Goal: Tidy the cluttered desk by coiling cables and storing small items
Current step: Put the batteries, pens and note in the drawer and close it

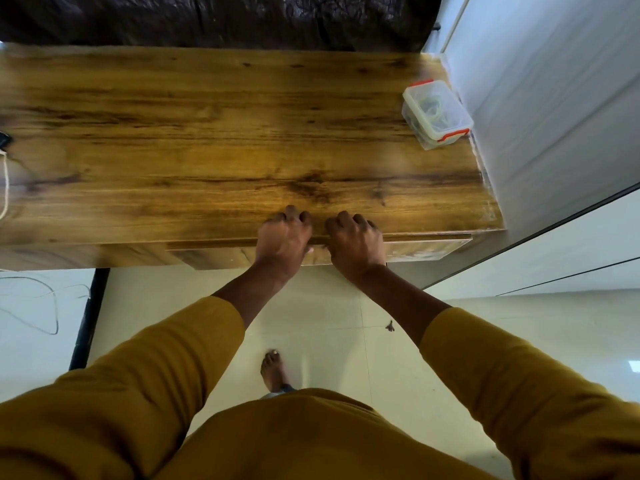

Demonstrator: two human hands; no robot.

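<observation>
While a wooden desk (207, 133) is viewed from above, two bare hands are seen side by side at its near edge, right of centre. The left hand (284, 239) and the right hand (355, 244) are both laid over the edge with fingers curled down onto the desktop; whether the lip of the drawer (426, 249) just beneath is gripped or only pressed cannot be told, since the thumbs are hidden. The drawer front is seen standing slightly proud of the desk under the hands, so it is judged to be nearly closed. It is expected to feel stiff and fairly heavy, sliding on its runners, and is best taken along the top lip near its middle so that it is not skewed. At the far right corner a clear plastic box (437, 114) with orange clips is set, its lid on, with pale coiled cable faintly visible inside. It is judged to be light, rigid and somewhat slippery, best held by its two long sides. A white cord (5, 188) is seen at the left edge of the desk, and thin wires (41, 299) are trailed on the floor to the near left; these are likely soft and limp.
</observation>
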